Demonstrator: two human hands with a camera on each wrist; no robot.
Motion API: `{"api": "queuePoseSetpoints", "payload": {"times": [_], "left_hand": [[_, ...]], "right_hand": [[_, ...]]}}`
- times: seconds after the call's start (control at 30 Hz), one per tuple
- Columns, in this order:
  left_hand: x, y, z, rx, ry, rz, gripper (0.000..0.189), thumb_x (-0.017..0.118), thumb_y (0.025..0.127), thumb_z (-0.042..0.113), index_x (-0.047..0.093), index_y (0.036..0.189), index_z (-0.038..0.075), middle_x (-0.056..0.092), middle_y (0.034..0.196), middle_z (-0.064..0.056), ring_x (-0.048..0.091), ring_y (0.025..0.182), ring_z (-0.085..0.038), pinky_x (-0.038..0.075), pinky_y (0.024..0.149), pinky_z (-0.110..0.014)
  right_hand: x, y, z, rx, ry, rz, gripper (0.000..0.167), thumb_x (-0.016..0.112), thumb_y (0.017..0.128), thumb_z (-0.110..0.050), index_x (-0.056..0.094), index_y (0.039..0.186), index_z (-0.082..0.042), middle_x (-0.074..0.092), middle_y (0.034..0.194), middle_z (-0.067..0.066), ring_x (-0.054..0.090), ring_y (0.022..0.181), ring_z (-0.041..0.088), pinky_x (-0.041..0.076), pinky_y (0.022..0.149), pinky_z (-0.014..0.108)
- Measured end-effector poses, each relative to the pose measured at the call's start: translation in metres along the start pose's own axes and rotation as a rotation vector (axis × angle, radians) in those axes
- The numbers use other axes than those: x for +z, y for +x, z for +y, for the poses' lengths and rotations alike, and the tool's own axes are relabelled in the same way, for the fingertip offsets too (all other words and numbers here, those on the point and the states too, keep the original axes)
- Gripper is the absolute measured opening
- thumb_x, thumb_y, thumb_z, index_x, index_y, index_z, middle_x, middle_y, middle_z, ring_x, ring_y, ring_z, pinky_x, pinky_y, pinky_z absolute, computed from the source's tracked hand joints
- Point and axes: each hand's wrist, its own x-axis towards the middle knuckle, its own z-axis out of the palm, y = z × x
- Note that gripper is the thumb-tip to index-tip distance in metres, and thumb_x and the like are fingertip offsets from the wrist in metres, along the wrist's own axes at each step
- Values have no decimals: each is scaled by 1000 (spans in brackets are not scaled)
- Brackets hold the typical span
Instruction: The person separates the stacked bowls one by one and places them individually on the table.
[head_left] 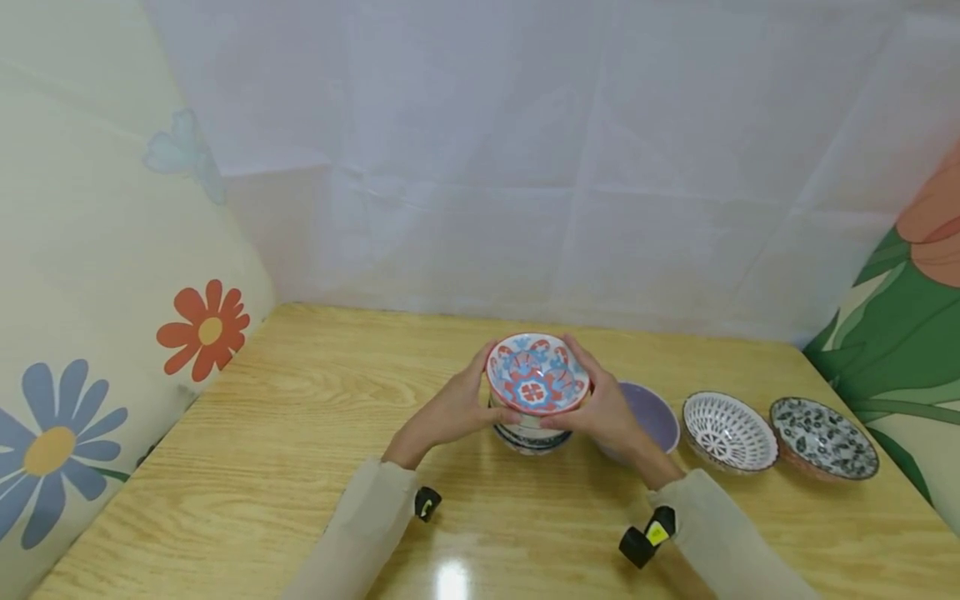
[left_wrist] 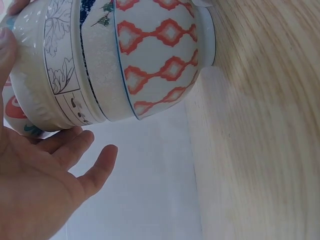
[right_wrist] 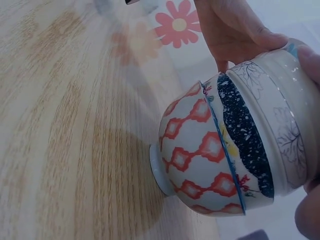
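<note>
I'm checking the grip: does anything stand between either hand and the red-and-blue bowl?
Nothing visible does. The left hand and right hand hold the red-and-blue bowl from opposite sides, atop the stacked bowls. The purple bowl lies beyond the right hand, not between it and the bowl.

The purple bowl (head_left: 654, 415) is partly hidden behind the right grip (head_left: 604, 407)

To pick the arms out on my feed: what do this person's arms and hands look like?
The left sleeve and right sleeve are plain, pale beige. The left hand and right hand wear no gloves. A black device sits by each wrist; the right one bears a yellow patch.
</note>
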Motion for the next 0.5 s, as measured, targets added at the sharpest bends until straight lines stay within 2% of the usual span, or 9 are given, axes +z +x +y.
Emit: {"api": "queuePoseSetpoints", "payload": {"times": [0.07,0.13,0.37,0.5], "left_hand": [[0,0,0,9,0,-6,106,80,76,32,10,154,12,30,154,-13,30,141,-31,28,114,-51],[0,1,0,15,-2,-11,106,80,76,32,10,154,14,30,154,-12,30,141,-30,28,114,-50],[-1,0,-1,-2,-18,-30,108,79,76,37,8,155,19,25,157,-9,27,143,-28,28,114,-51],[-1,0,-2,-14,-15,-39,108,79,77,38,7,155,19,22,158,-9,25,144,-28,28,114,-51]], "right_hand": [[0,0,0,-1,9,3,114,86,63,-1,17,153,-7,24,156,16,35,135,33,35,101,13],[0,0,0,-3,14,8,113,86,64,0,17,153,-8,25,155,16,36,135,33,35,97,9],[-2,0,-4,-7,36,35,113,85,62,3,18,153,-7,31,153,16,38,133,32,36,97,8],[-4,0,-6,-13,-1,47,112,85,63,3,19,152,-6,31,153,18,37,134,33,35,97,6]]}}
